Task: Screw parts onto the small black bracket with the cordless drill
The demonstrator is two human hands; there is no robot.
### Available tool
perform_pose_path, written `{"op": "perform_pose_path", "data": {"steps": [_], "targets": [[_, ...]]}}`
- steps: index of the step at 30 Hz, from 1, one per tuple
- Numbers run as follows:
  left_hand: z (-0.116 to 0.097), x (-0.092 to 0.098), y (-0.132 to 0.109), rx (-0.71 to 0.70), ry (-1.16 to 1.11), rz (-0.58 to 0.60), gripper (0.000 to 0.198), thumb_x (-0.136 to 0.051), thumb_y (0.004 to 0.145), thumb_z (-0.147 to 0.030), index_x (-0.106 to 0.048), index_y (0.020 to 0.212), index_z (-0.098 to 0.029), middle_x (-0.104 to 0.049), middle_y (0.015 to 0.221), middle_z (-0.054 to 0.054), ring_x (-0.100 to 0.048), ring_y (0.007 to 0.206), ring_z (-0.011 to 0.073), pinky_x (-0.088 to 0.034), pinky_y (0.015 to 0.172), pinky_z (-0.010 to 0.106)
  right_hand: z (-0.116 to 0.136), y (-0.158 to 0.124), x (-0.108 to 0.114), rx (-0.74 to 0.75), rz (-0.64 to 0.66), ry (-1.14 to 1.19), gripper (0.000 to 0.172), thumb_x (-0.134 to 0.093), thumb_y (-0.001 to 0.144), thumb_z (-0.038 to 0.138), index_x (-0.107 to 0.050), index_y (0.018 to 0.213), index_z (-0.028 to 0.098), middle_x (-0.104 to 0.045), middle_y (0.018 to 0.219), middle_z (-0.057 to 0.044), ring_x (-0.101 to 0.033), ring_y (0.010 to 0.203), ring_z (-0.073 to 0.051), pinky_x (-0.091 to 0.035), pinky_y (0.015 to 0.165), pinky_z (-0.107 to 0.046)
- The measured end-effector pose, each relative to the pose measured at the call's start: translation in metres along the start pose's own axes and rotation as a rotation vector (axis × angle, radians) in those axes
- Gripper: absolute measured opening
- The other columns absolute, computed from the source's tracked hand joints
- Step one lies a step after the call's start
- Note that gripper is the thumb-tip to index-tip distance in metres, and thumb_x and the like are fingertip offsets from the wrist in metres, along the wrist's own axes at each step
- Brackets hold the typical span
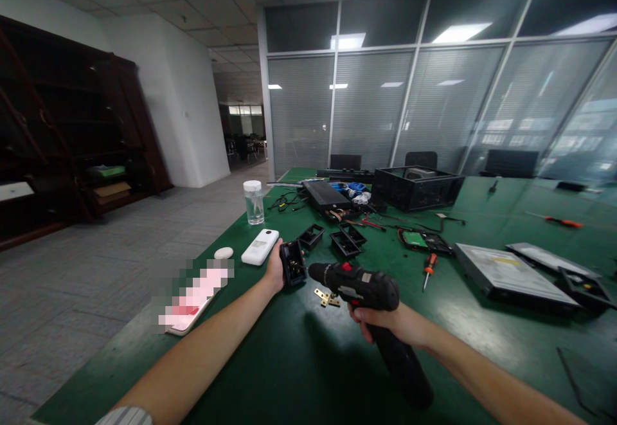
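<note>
My left hand (pixel 275 269) grips a small black open-topped plastic housing (pixel 294 264), tilted so that its inside faces the drill, with brass-coloured bits showing within. In my right hand (pixel 380 321) is a black cordless drill (pixel 364 285), held by its handle. Its chuck points left at the housing, and the bit's tip reaches toward the opening; whether it touches anything inside I cannot tell. Several brass-coloured metal plates (pixel 328 298) lie on the table below the chuck. Beyond them rest more black housings (pixel 345 245) of the same sort.
On the green table (pixel 270 373) a clear jar (pixel 254 204), a white device (pixel 260 247) and a phone with a blurred screen (pixel 193 303) stand left. An orange screwdriver (pixel 429 267), a circuit board (pixel 419 240) and metal drives (pixel 511 277) lie right. A black case (pixel 417 188) sits behind.
</note>
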State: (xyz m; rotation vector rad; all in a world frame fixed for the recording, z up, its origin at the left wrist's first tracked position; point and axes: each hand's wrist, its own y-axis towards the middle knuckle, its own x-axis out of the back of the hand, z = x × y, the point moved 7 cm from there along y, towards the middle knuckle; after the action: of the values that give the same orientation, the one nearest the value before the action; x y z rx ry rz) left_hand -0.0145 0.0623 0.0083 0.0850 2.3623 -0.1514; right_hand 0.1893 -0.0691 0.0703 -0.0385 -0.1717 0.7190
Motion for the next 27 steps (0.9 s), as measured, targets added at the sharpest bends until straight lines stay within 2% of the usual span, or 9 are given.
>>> {"op": "perform_pose_path", "data": {"steps": [12,21,27], "targets": [[0.000,0.000,0.000,-0.011,0.011,-0.009,0.040,-0.045,0.075,-0.049,-0.058,0.083,-0.013,-0.064,0.072,0.009,-0.062,0.063,0.0213,-0.049,0.055,0.034,-0.015,0.007,0.003,-0.005,0.028,0.038,0.024,-0.059,0.075,0.038,-0.056,0.081,0.015,-0.056,0.061,0.001,-0.052,0.052,-0.011,-0.038,0.052,-0.024],[0.001,0.001,0.001,0.000,0.001,-0.014,0.041,-0.044,0.076,-0.049,-0.059,0.084,-0.012,-0.064,0.073,0.010,-0.061,0.063,0.0206,-0.048,0.056,0.033,-0.013,0.006,0.002,0.018,0.031,0.044,0.021,-0.058,0.077,0.035,-0.055,0.080,0.015,-0.055,0.060,0.001,-0.052,0.052,-0.011,-0.039,0.052,-0.024],[0.000,0.002,0.001,0.002,-0.003,-0.026,0.040,-0.045,0.075,-0.049,-0.059,0.082,-0.013,-0.064,0.072,0.010,-0.061,0.062,0.0212,-0.049,0.056,0.034,-0.016,0.007,0.003,0.017,0.033,0.031,0.022,-0.057,0.078,0.035,-0.055,0.087,0.015,-0.056,0.063,0.000,-0.052,0.053,-0.011,-0.039,0.052,-0.024]]}}
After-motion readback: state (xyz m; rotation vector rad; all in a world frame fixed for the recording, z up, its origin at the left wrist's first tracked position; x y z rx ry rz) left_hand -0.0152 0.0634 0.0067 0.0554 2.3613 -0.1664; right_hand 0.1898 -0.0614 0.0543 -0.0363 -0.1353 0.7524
